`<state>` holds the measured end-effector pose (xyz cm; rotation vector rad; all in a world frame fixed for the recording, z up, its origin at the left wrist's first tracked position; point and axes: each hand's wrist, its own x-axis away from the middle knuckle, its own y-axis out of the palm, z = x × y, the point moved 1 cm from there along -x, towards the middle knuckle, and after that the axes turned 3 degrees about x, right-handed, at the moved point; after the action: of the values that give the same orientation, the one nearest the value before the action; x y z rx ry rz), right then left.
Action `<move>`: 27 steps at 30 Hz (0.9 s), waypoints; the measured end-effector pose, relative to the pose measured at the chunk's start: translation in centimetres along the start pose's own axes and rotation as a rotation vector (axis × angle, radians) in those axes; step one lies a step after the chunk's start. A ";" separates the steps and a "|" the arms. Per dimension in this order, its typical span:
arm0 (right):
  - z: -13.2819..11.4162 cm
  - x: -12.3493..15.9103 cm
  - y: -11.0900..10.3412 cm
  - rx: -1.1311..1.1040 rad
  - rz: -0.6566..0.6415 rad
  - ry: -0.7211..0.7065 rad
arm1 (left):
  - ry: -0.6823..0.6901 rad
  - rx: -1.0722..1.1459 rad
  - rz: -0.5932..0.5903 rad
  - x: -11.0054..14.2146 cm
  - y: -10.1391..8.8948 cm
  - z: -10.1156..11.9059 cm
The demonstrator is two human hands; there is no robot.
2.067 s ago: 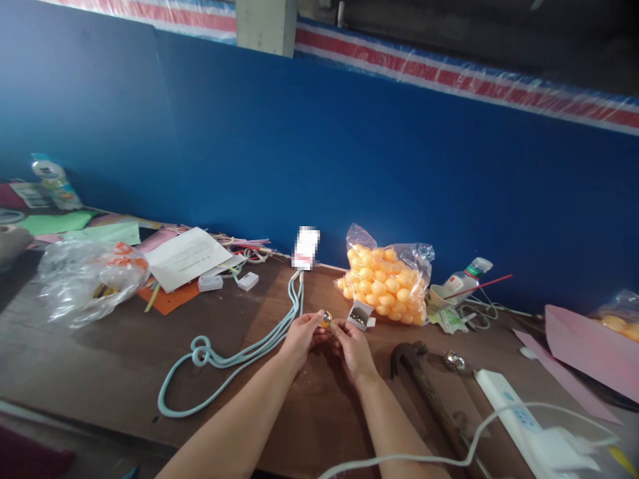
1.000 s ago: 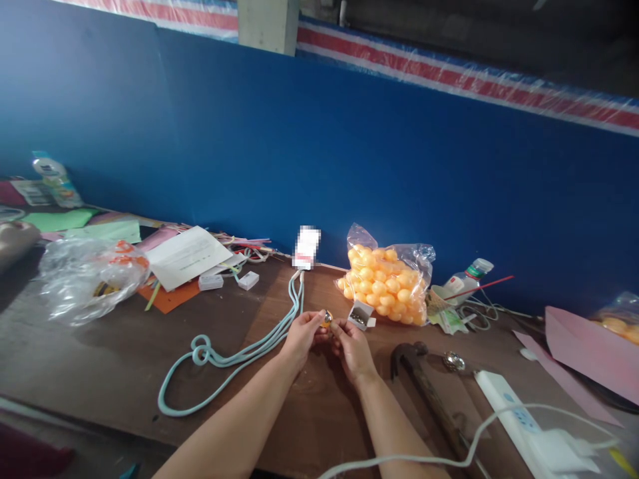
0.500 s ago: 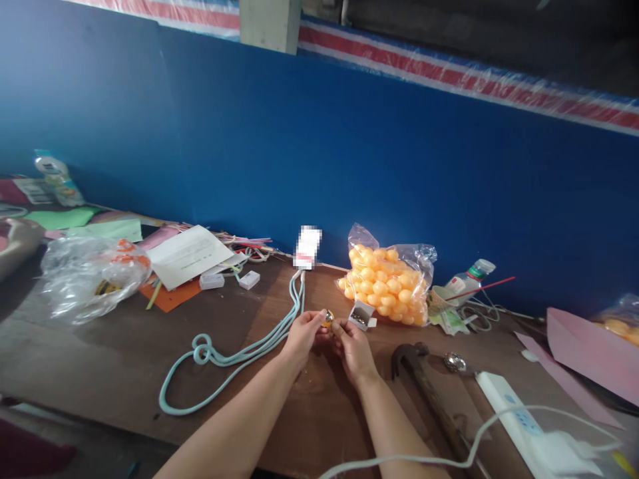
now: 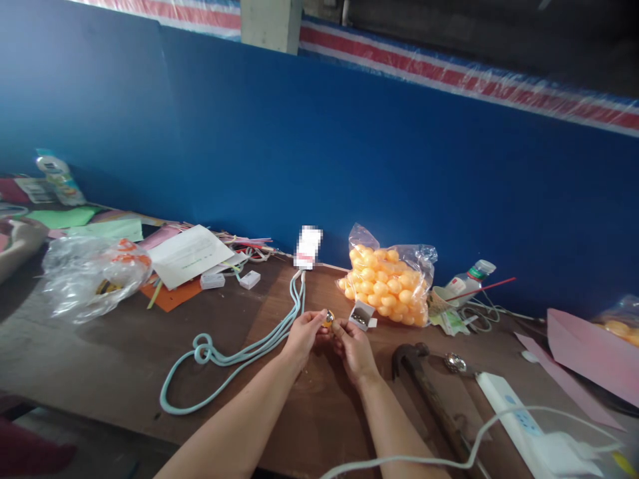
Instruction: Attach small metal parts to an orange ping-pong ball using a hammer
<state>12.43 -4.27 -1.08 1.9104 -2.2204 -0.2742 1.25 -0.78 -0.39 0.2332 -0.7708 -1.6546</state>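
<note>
My left hand and my right hand meet over the brown table, fingers pinched together around a small orange ball with a shiny metal piece. Just beyond my right fingers lies a small open white box. Behind it rests a clear plastic bag of orange balls against the blue wall.
A pale blue cord loops left of my hands. A hammer, a metal piece and a white power strip lie to the right. Papers, a crumpled plastic bag, a bottle and pink paper sit around.
</note>
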 end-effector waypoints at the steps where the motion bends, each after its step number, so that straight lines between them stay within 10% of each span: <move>1: 0.0 0.0 0.0 -0.003 0.000 0.004 | -0.002 0.002 -0.002 0.0 0.0 0.0; 27: -0.3 0.1 0.0 -0.014 -0.018 0.016 | -0.006 0.013 0.000 0.0 0.1 0.1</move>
<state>12.47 -4.35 -0.79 1.9199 -2.1859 -0.2758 1.26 -0.78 -0.26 0.2372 -0.7858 -1.6516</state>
